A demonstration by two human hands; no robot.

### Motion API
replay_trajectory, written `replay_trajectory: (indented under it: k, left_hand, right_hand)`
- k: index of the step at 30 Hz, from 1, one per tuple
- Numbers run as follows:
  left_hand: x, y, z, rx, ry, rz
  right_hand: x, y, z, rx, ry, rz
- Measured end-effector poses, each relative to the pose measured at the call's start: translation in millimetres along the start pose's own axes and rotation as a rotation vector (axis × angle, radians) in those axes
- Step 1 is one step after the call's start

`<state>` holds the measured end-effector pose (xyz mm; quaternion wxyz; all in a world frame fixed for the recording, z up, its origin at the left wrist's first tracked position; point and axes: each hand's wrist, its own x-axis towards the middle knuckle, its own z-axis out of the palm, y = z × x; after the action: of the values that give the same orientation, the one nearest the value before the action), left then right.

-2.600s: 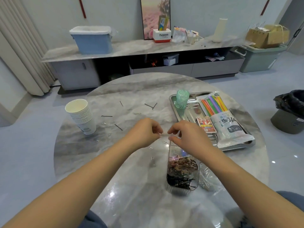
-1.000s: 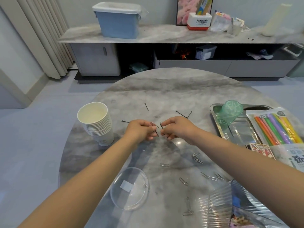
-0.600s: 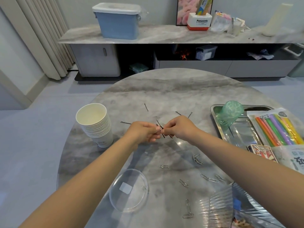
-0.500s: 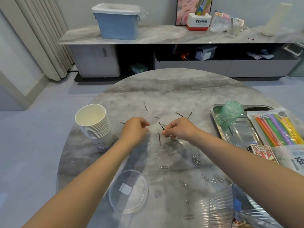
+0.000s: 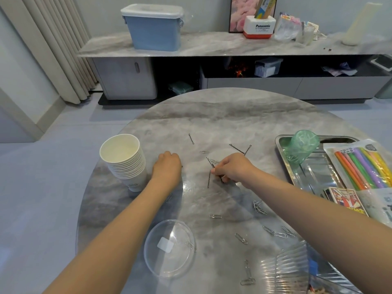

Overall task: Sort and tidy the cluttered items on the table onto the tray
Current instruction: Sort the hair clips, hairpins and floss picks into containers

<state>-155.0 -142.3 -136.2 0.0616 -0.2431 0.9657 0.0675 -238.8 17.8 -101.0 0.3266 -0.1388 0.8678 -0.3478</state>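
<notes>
Round grey marble table [image 5: 222, 115], glossy and veined. Scattered over its middle: thin black wire hairpins [image 5: 236, 148] and small silver paper clips [image 5: 259, 209], the clips mostly toward the near edge.

Right hand [image 5: 232, 168] curled near the table's middle, fingertips pinching a few black hairpins [image 5: 210, 163] that fan out to its left; one more pin lying just below the fingertips. Left hand [image 5: 167, 168] knuckles-up, fingers curled down onto the tabletop just beside a stack of white paper cups [image 5: 125, 160] at the left edge; cannot tell whether anything is gripped under it.

Clear round plastic lid [image 5: 169, 248] with a white sticker, flat near the near edge. Ribbed clear plastic jar [image 5: 297, 270] at the near right edge, contents mostly cut off.

Rectangular stainless steel tray [image 5: 309, 172] at the right edge, shiny, with a raised rim. In it: a translucent green cup [image 5: 301, 146] at the far left corner, a bag of bright multicoloured sticks [image 5: 362, 168] along the right side, a small printed card box [image 5: 345, 199] at the near end.
</notes>
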Motion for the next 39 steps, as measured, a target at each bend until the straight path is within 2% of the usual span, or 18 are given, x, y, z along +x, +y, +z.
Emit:
replay_trajectory:
  k: [2, 5, 9, 11, 14, 18, 21, 24, 27, 31, 33, 35, 36, 39]
  left_hand:
    - [0.7, 4.3, 0.4, -0.182, -0.025, 0.007]
    - [-0.6, 20.0, -8.5, -0.663, -0.027, -0.063]
    - [-5.4, 42.0, -18.1, -1.229, -0.136, -0.143]
    - [-9.0, 46.6, -19.6, -1.407, -0.158, -0.167]
    - [-10.5, 46.9, -17.7, -1.414, -0.136, -0.191]
    - [-11.3, 48.9, -16.2, -1.474, -0.234, -0.252]
    - [-10.6, 48.3, -8.5, -1.39, -0.124, -0.227]
    - [-15.6, 48.0, 4.5, -1.026, -0.024, -0.141]
    - [-18.9, 50.3, 11.5, -0.642, -0.029, -0.052]
    - [-15.4, 59.8, 3.8, -0.132, -0.032, 0.085]
    - [-19.0, 63.2, 4.8, -0.02, -0.047, 0.141]
    - [-21.0, 60.9, 8.7, -0.093, -0.085, 0.123]
    - [-20.1, 58.3, 7.0, -0.218, -0.081, 0.085]
    - [-10.9, 49.8, -6.2, -0.801, -0.096, -0.099]
  right_hand:
    - [-2.2, -0.4, 0.1, 0.036, -0.004, -0.009]
    - [-4.6, -1.3, -0.9, 0.106, 0.022, -0.039]
    - [-8.0, -2.1, -5.8, 0.17, 0.069, -0.079]
    - [-9.6, -1.1, -8.3, 0.185, 0.06, -0.086]
    - [-9.5, 1.0, -9.1, 0.175, 0.084, -0.104]
    - [-9.9, 1.4, -7.8, 0.166, 0.079, -0.115]
    - [-9.5, 0.6, -11.3, 0.137, 0.068, -0.068]
    - [-6.7, 1.0, -18.1, 0.113, 0.085, 0.008]
    - [-7.2, 3.0, -19.2, 0.134, 0.009, 0.079]
    - [-9.2, 7.0, -14.9, 0.147, -0.108, 0.085]
    - [-7.6, 6.9, -15.6, 0.199, -0.105, 0.059]
    - [-6.2, 6.4, -18.3, 0.276, -0.084, 0.037]
    - [-5.3, 6.6, -20.5, 0.322, -0.075, 0.031]
    - [-3.4, 7.3, -21.2, 0.43, -0.079, 0.041]
